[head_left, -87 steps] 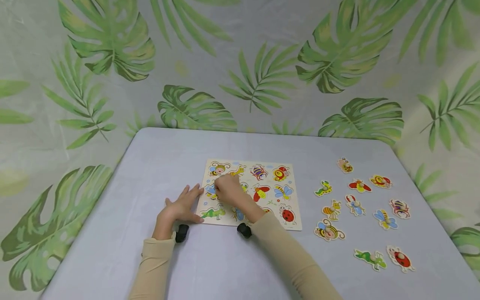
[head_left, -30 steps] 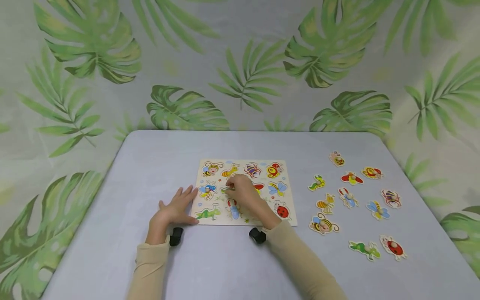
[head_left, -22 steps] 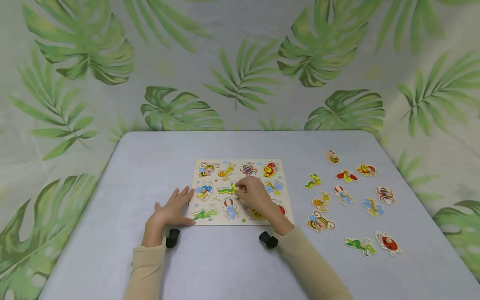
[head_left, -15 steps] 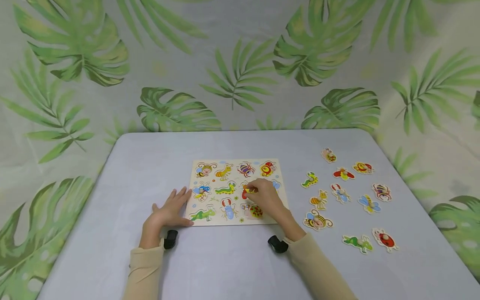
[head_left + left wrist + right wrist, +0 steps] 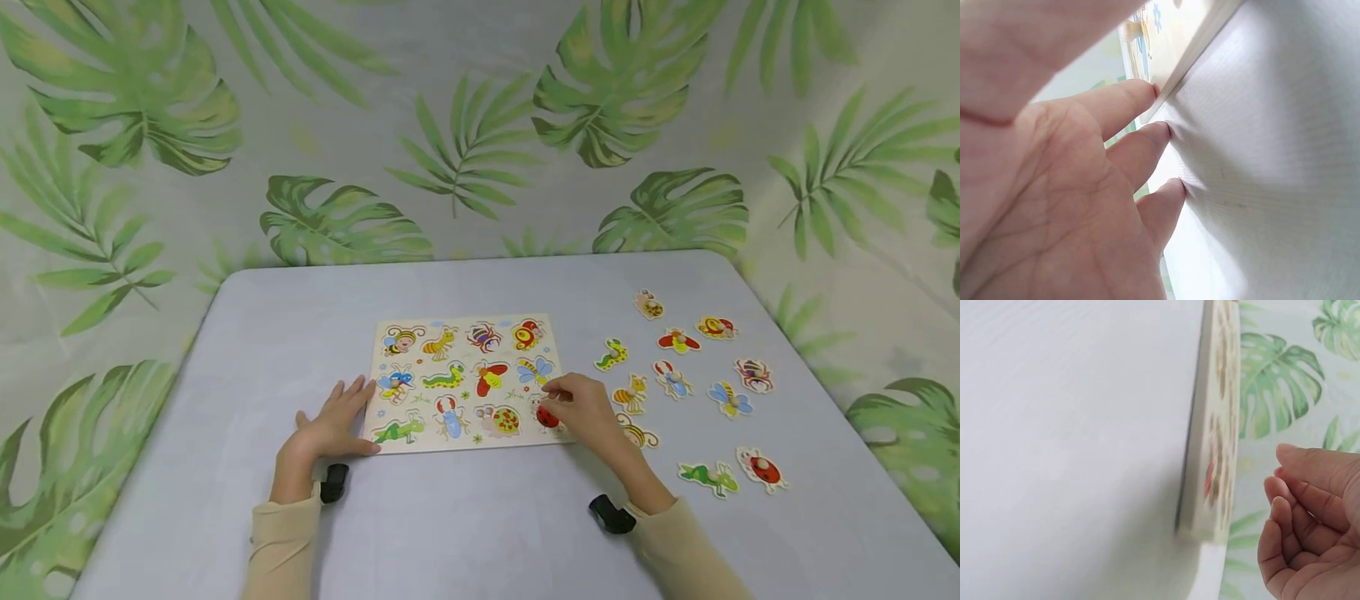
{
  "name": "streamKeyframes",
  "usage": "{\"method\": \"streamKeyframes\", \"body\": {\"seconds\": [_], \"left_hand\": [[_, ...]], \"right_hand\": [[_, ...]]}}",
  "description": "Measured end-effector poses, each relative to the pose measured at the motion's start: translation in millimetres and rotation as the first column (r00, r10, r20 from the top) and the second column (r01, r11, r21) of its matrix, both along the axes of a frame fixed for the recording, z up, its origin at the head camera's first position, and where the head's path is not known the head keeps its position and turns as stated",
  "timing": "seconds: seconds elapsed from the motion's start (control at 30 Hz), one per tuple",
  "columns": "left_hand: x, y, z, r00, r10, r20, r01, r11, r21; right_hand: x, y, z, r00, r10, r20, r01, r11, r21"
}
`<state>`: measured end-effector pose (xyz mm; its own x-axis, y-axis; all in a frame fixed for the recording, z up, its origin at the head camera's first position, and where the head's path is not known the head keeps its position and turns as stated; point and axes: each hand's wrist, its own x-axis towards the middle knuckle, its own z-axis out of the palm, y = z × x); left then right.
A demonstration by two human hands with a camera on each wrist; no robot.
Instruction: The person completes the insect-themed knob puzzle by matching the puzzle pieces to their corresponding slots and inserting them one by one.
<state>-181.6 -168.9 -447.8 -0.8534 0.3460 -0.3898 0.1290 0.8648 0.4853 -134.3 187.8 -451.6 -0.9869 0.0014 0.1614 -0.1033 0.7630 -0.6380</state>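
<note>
The left hand [image 5: 327,425] lies with fingers spread, touching the left edge of the puzzle board [image 5: 465,360] and the pale surface [image 5: 450,533] beside it, while the right hand [image 5: 591,410], loosely curled and grasping nothing, hovers over the board's near right corner. In the board's middle row, at the left, sits a knobbed blue fly piece [image 5: 396,383]. Right of the board lie loose insect pieces, including a ladybug [image 5: 762,471], a grasshopper [image 5: 710,478] and a partly hidden bee [image 5: 634,430], with a leaf-patterned cloth [image 5: 480,50] behind.

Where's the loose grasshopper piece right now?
In the head view, the loose grasshopper piece lies low on the right of the table, just left of the loose ladybug piece.
</note>
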Motion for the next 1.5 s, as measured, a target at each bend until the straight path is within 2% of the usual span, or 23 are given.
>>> {"method": "streamKeyframes", "body": {"seconds": [0.2, 0.67, 0.87, 1.17, 1.37, 1.5], "left_hand": [[1.1, -6.6, -0.1, 1.0, 0.003, -0.006, -0.002, 1.0, 0.01], [4.1, -11.5, 1.3, 1.0, -0.001, -0.027, 0.002, 0.999, 0.042], [2.9, -11.3, 0.6, 1.0, 0.005, -0.017, -0.004, 0.999, 0.046], [3.0, -8.4, -3.8, 1.0, 0.014, -0.007, -0.014, 0.999, 0.039], [3.8, -4.3, -1.8, 1.0, 0.01, -0.008, -0.01, 0.999, 0.041], [2.5, -1.6, -0.4, 1.0, 0.007, -0.005, -0.007, 0.999, 0.043]], "right_hand": [[9.7, 22, -1.2, 0.998, -0.066, -0.019, 0.067, 0.997, 0.032], [34.7, 71, 1.0, 0.978, -0.198, 0.065, 0.198, 0.98, 0.003], [42.3, 78, 1.9, 0.968, -0.208, 0.139, 0.208, 0.978, 0.016], [52.6, 80, -3.2, 0.938, -0.22, 0.268, 0.219, 0.975, 0.035], [55.6, 80, -6.2, 0.93, -0.249, 0.269, 0.243, 0.968, 0.055], [55.0, 81, -7.8, 0.938, -0.256, 0.235, 0.24, 0.966, 0.096]]}}
